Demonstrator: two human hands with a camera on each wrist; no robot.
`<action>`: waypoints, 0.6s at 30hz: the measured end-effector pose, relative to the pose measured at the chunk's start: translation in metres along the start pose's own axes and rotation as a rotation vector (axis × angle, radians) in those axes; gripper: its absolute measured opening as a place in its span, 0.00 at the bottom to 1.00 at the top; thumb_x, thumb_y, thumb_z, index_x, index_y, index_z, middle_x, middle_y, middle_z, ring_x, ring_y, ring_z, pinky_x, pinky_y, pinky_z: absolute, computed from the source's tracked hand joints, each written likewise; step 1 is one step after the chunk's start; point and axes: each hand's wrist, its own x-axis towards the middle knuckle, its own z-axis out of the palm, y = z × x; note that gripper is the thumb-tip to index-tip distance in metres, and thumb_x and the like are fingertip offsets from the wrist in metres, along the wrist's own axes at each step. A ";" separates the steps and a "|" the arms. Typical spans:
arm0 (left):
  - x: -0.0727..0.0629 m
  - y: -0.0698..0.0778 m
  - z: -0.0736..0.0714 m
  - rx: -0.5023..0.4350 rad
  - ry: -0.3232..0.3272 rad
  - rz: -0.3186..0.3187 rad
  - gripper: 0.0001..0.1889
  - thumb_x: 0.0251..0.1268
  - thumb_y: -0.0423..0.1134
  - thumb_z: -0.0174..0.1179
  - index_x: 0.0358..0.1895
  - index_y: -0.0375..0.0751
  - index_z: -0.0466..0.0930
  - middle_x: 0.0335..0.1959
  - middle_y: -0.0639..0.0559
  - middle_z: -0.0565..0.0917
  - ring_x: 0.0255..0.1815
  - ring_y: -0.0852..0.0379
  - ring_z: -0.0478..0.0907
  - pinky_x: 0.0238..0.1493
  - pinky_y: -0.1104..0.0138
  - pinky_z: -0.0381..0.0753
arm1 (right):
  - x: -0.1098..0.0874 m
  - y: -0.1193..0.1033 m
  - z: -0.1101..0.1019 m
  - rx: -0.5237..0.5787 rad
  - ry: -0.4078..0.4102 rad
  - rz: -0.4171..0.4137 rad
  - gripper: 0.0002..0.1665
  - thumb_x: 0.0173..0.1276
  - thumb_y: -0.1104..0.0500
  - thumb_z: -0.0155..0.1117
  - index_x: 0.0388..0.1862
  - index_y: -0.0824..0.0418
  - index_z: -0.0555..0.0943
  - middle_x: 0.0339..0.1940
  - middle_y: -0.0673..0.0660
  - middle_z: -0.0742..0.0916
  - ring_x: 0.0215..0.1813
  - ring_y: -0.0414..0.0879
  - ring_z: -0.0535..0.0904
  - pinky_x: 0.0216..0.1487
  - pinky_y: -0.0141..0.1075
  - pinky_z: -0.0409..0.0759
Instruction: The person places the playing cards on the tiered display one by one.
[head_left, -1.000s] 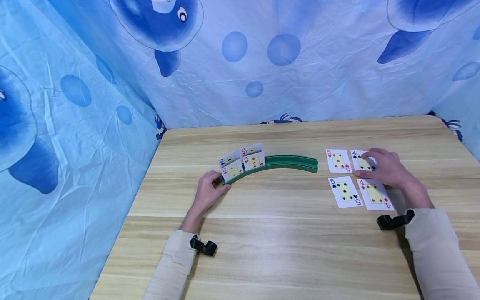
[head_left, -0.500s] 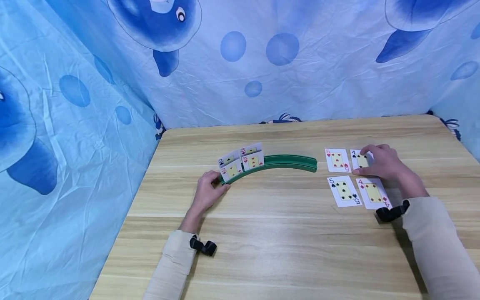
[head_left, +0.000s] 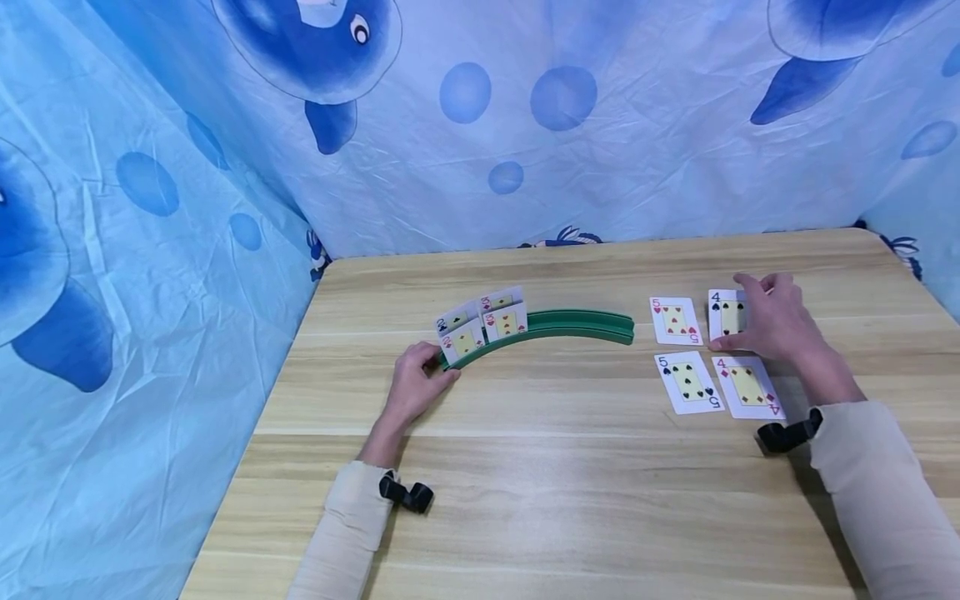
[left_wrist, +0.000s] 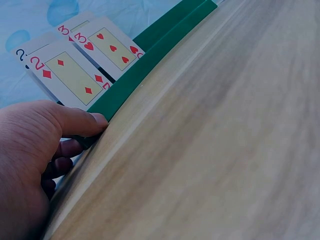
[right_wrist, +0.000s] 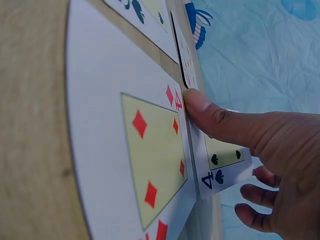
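Note:
A curved green playing card holder [head_left: 581,322] lies on the table. My left hand [head_left: 412,387] grips its left end, thumb in front and fingers behind. Four-corner overlap shows at that end: a two of diamonds [left_wrist: 70,75] and a three of hearts [left_wrist: 111,47] stand in front of another two and three. At the right, my right hand [head_left: 783,329] pinches the four of spades [head_left: 726,315], thumb at its near edge. In the right wrist view this card [right_wrist: 227,160] looks tilted up; its right part is hidden behind the hand.
Face up beside the right hand lie a five of hearts [head_left: 676,322], a five of spades [head_left: 690,383] and a four of diamonds [head_left: 748,387]. The wooden table [head_left: 540,475] meets a blue whale-print cloth [head_left: 420,200] at its back and left.
The four of spades has shifted slightly right and away from me with my right hand, whose fingers now reach over its far edge. My left hand stays on the card holder.

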 end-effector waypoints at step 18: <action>0.000 -0.001 0.000 0.001 -0.006 0.005 0.19 0.53 0.34 0.73 0.49 0.31 0.84 0.45 0.38 0.87 0.44 0.46 0.77 0.46 0.63 0.74 | -0.014 0.002 -0.015 -0.067 0.008 0.040 0.47 0.58 0.50 0.76 0.66 0.73 0.64 0.57 0.79 0.71 0.49 0.72 0.72 0.41 0.60 0.73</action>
